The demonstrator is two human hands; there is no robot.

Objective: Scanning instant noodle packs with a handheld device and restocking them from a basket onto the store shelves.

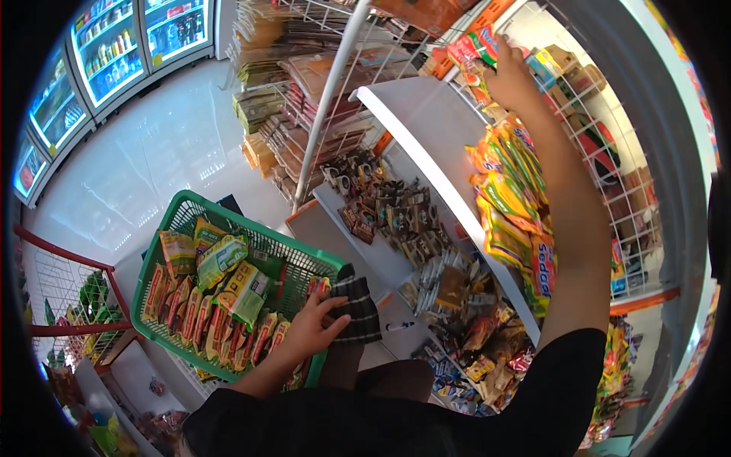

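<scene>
My right hand [510,77] reaches to the far end of a grey metal shelf [411,111], its fingers closed on a red and green noodle packet [471,48]. Along the same shelf, below that hand, lie several yellow and orange instant noodle packets [508,188]. My left hand [317,325] rests by the near right corner of a green plastic basket [257,225], fingers spread, beside a dark checked cloth [357,308]. The basket holds a row of red and yellow noodle packets [214,325], with green and yellow packets [243,291] on top. What the left palm touches is hidden.
Lower shelves carry many coffee and drink sachets [411,217]. A white wire rack [328,108] with stacked brown packs stands behind. Wire mesh [605,125] rises right of my right arm. At left are a red-rimmed wire bin [74,328] and lit drink fridges [108,51].
</scene>
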